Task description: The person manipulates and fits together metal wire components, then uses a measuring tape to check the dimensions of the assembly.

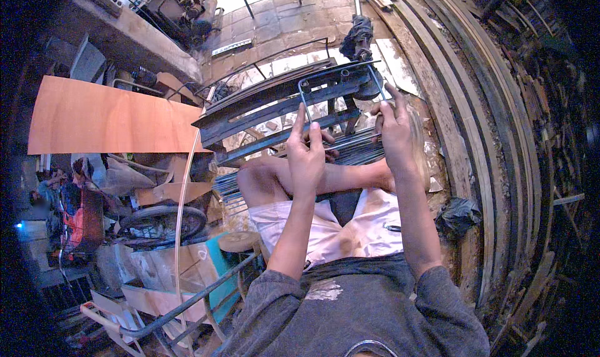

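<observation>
A thin metal rod (304, 94), bent into a U shape, is held up in front of me over a dark steel frame (215, 131). My left hand (306, 149) is closed on its left leg, with the index finger stretched up along the rod. On the other leg, my right hand (395, 124) pinches the rod between thumb and fingers. The rod's top bar crosses just above the steel frame. Under my hands, a bundle of straight metal rods (365, 146) lies on the floor beside my crossed leg.
Long timber planks (465, 107) run along the right. A pipe wrapped in black plastic (358, 35) stands beyond the frame. To the left are an orange-brown board (112, 116), a wheel (164, 223) and a metal-tube frame (206, 294). A black plastic bag (459, 214) lies near my right elbow.
</observation>
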### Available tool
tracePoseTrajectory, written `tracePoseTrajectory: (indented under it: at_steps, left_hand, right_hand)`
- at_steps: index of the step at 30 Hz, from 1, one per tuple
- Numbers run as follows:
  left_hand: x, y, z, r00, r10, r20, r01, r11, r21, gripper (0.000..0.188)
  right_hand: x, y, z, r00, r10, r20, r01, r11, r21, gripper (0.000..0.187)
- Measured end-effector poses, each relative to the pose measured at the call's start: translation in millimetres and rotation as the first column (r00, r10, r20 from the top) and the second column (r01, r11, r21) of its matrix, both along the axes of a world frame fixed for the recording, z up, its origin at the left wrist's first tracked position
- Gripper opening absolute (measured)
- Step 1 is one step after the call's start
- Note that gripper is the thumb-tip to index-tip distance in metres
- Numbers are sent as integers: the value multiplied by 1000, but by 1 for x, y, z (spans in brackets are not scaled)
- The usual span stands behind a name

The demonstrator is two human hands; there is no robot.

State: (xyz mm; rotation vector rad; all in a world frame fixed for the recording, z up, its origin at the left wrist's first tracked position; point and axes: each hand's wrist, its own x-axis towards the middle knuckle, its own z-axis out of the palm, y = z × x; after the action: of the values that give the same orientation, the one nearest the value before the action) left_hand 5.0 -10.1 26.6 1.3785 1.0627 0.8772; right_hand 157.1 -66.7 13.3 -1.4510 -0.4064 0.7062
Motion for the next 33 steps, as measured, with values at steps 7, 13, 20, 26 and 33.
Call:
tracePoseTrajectory:
  at_steps: [7,13,20,26,33]
  left_hand:
    - [5,1,-4,999,50,-17,-50,999,-5,46]
    - [5,2,-22,1000,7,-10,-7,999,-48,46]
    - [12,-8,-61,785,130,606,200,872,-447,52]
    - [35,-3,-63,400,234,886,693,556,-460,120]
    - [69,0,-75,-44,229,972,800,591,-103,118]
  right_hand:
    - [7,-2,5,994,104,21,-102,992,-80,40]
    - [19,-5,0,939,185,289,-116,964,-240,39]
    - [21,-7,-15,795,212,568,-38,952,-303,42]
    - [21,-8,-9,746,239,621,-62,954,-293,43]
    - [23,-12,5,676,387,627,-54,874,-482,52]
